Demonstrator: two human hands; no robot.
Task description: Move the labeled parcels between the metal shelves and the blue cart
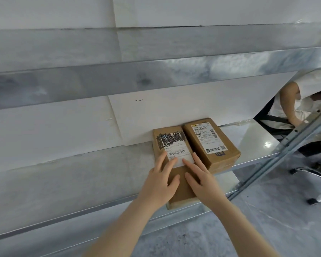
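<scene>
Two bare forearms reach in from the bottom edge. The left grip (pixel 159 184) lies flat on top of a brown parcel (pixel 171 143), fingers straight and a little spread, their tips on the lower edge of its white label. The right grip (pixel 202 180) lies flat beside it on the same top, fingers straight and angled toward the label, pinching nothing. This parcel sits on the lower metal shelf (pixel 82 182) with its near end at the shelf's front edge. The far part of its label is scribbled over in black. Touching its right side, and set farther back, a second parcel (pixel 210 143) lies flat on the same shelf, its printed label up. Both far ends reach a white board (pixel 63 123) behind the shelf. An upper shelf (pixel 119 80) runs above. To the right, past a slanting metal post (pixel 285 149), a person in white (pixel 293 101) sits on a wheeled chair (pixel 315 173).
</scene>
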